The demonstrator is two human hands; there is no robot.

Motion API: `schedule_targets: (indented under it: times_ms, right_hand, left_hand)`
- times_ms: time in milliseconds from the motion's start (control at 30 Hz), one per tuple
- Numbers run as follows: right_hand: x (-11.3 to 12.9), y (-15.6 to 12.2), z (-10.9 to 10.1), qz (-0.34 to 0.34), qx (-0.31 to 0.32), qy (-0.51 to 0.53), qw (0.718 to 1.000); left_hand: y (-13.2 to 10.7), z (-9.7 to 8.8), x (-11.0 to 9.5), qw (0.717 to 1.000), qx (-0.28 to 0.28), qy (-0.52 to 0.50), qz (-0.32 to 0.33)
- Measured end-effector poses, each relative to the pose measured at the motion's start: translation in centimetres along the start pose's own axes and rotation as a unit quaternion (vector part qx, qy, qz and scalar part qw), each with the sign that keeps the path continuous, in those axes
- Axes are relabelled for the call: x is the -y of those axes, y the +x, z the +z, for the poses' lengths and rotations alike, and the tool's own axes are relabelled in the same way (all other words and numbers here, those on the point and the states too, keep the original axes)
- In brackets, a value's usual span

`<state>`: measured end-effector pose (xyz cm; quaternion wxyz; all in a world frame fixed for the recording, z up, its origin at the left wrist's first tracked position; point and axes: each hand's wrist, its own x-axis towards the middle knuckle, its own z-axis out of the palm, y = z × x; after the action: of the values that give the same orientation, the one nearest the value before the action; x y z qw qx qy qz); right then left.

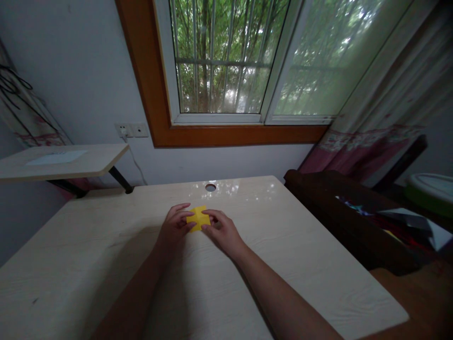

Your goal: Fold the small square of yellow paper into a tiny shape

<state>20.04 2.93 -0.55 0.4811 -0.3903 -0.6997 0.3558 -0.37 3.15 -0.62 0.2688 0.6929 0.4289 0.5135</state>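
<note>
Left hand [173,225], right hand [225,231], pinching yellow paper [198,218]

One head-worn view, looking forward and down from above the desk [304,274], facing the window [226,61] at the top, wide in reach, left hand [174,226] and right hand [223,232] small near the middle, shelf [101,158] at the left edge, curtain [389,106] at the right edge

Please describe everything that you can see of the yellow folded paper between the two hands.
The yellow folded paper is a small, bright, thin-looking piece with an uneven, roughly squarish outline and faint crease lines. The left hand and the right hand hold it by opposite sides, fingers and thumbs covering parts of its edges. It is over the pale desk; whether it touches the surface is unclear.
</note>
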Motion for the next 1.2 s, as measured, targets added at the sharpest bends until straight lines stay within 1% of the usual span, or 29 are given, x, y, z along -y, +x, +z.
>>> schedule_targets:
  times_ms: [133,267,367,567,700,767,900,1033,1200]
  right_hand:
    - [-0.2,0.0,-0.1,-0.01,-0.001,-0.032,0.999]
    - [-0.3,0.1,-0.1,-0.019,-0.012,-0.045,0.999]
    - [-0.2,0.2,-0.1,-0.041,-0.023,-0.078,0.996]
    - [-0.3,0.2,0.1,-0.084,-0.053,-0.103,0.99]
    - [-0.2,0.2,0.1,-0.105,-0.066,-0.11,0.986]
    - [0.0,0.3,0.0,-0.117,-0.059,-0.111,0.985]
    - [0.2,0.3,-0.3,-0.14,-0.023,-0.13,0.981]
    - [0.6,0.3,-0.4,-0.15,-0.018,-0.151,0.977]
    - [1.1,0.2,-0.4,-0.153,-0.013,-0.173,0.973]
  left_hand:
    - [0.0,-0.1,0.0,1.0,0.006,0.025,0.013]
    - [0.0,-0.2,0.1,0.997,-0.015,0.054,0.047]
    - [0.0,-0.1,-0.1,0.996,-0.021,0.065,0.06]
    - [-0.1,0.1,-0.8,0.997,0.018,0.06,0.051]
    - [-0.1,0.3,-0.8,0.997,0.033,0.035,0.052]
    - [-0.1,0.3,-0.7,0.997,0.038,0.026,0.058]
    - [-0.1,0.4,-0.5,0.997,0.038,0.026,0.063]
    - [-0.2,0.4,-0.8,0.995,0.04,0.07,0.066]
    - [-0.3,0.3,-1.0,0.974,0.044,0.193,0.112]
